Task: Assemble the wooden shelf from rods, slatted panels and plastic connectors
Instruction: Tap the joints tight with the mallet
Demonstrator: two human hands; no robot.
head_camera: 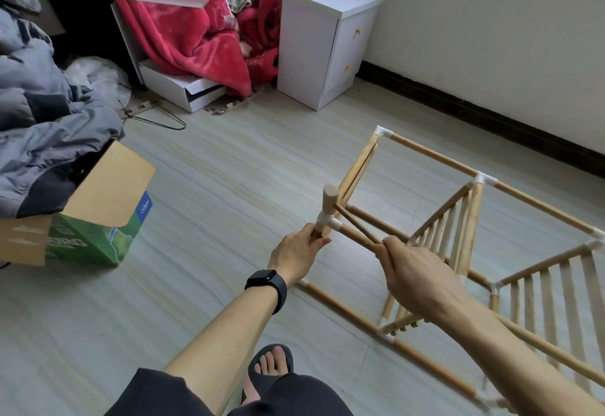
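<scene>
A partly built wooden shelf (pixel 471 219) lies on its side on the floor, made of rods, slatted panels and white plastic connectors. At its near upper corner a white connector (pixel 327 221) carries a short thick rod stub (pixel 330 199). My left hand (pixel 296 253), with a black watch on the wrist, grips the rod just below that connector. My right hand (pixel 414 271) grips a long rod (pixel 358 237) that runs from the connector toward me. A slatted panel (pixel 448 235) stands in the frame behind my right hand.
An open green cardboard box (pixel 98 219) sits at the left, under a heap of grey clothing (pixel 42 114). A white two-drawer cabinet (pixel 324 42) stands by the wall, beside a red blanket (pixel 193 32). A wire hanger (pixel 157 117) lies on the floor. My sandalled foot (pixel 268 369) is near the bottom.
</scene>
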